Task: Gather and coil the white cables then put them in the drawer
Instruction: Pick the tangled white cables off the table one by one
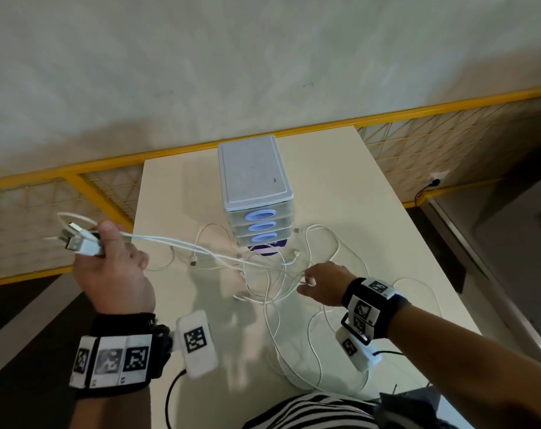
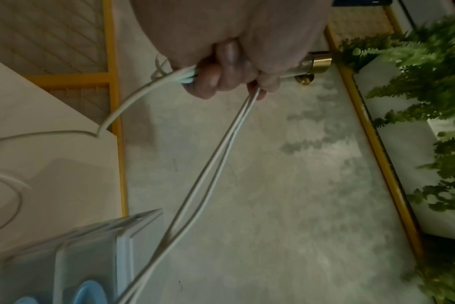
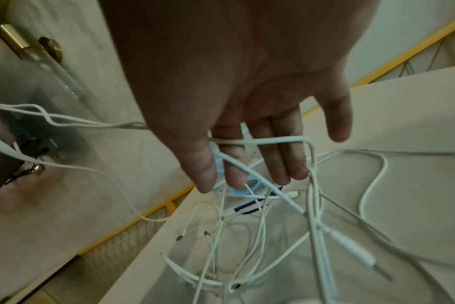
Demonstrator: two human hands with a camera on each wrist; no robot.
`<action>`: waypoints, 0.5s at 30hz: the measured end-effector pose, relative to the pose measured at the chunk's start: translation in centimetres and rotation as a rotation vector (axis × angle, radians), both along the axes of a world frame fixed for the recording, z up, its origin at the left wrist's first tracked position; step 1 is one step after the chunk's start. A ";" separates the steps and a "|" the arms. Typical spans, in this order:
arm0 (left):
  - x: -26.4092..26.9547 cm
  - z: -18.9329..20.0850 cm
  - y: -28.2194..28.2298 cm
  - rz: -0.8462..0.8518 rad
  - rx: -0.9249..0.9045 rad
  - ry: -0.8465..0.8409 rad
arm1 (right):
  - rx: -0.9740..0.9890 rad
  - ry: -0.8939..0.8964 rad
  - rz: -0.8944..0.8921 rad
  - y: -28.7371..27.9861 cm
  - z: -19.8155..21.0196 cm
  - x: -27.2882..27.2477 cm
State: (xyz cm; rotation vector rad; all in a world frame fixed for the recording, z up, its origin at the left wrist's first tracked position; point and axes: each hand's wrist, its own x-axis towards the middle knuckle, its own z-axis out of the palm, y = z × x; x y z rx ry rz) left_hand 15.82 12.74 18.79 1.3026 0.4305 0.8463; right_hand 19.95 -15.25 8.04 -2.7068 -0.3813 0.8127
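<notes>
- White cables (image 1: pixel 272 274) lie in a loose tangle on the near middle of the worktop (image 1: pixel 340 181), just in front of the drawer unit (image 1: pixel 255 187), with long loops trailing to the near edge and to the right.
- Left hand (image 1: pixel 114 274), raised off the left edge of the worktop, has its grip clenched round a bunch of USB plug ends (image 1: pixel 80 241); the left wrist view shows the fingers (image 2: pixel 210 80) curled over several strands that run taut toward the pile.
- Right hand (image 1: pixel 324 283) hovers low over the tangle with its grip released: in the right wrist view the fingers (image 3: pixel 281 164) are straight, and a strand or two is draped across them, not pinched.
- Drawers look closed; nothing is coiled yet, so this reads as the gathering stage.
- To do it well, I would keep the plug ends level in the left hand, let the right hand run down the strands to comb out crossings, and lift slowly.
- Small far-end plugs (image 1: pixel 193 261) could snag in loops; tugging hard would probably tighten knots.
</notes>
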 end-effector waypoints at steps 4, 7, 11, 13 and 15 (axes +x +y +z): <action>-0.1 0.1 0.1 0.044 0.013 0.022 | 0.035 0.024 -0.008 -0.1 -0.2 0.2; -0.2 -0.6 -0.1 0.070 -0.006 0.118 | 0.304 0.018 -0.107 -0.5 0.3 0.3; -0.8 -2.3 -1.6 -0.029 0.064 0.402 | 0.589 -0.049 -0.135 0.2 2.6 0.3; -1.0 -3.8 -2.4 -0.092 0.105 0.570 | 0.668 -0.069 -0.183 1.0 3.5 0.3; -1.1 -5.1 -3.0 -0.132 0.127 0.649 | 0.684 -0.090 -0.218 1.8 3.9 0.5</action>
